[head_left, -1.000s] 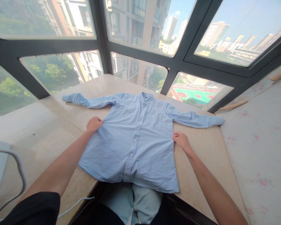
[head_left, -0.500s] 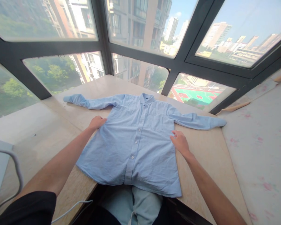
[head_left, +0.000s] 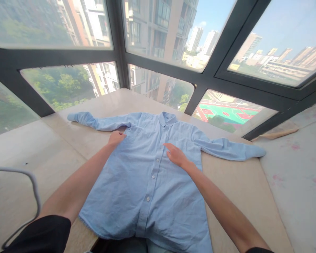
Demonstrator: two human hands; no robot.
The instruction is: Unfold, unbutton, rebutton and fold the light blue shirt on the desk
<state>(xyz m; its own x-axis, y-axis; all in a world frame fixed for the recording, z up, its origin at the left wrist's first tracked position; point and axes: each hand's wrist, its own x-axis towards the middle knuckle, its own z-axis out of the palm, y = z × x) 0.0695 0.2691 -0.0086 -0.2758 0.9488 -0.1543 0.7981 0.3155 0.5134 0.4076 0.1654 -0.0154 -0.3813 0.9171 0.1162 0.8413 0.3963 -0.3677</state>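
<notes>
A light blue button-up shirt (head_left: 137, 168) lies spread face up, collar away from me, both sleeves stretched out to the sides. My left hand (head_left: 117, 138) is at its left side edge just under the armpit, fingers closed together on the cloth there. Over the button placket, at chest height, is my right hand (head_left: 176, 155); its index finger reaches forward and the thumb is apart, with nothing held. White buttons run down the front below it. The shirt's hem hangs over the near edge.
The shirt rests on a pale stone-like ledge (head_left: 60, 154) below dark window frames (head_left: 158, 68). A grey cable (head_left: 35, 189) loops at the left beside my arm. On the right stands a flower-patterned wall (head_left: 300, 182), close to the sleeve cuff.
My right hand has moved from the shirt's right side edge inward onto the placket. My left hand has slid up the side edge to the armpit. The shirt appears nearer to me.
</notes>
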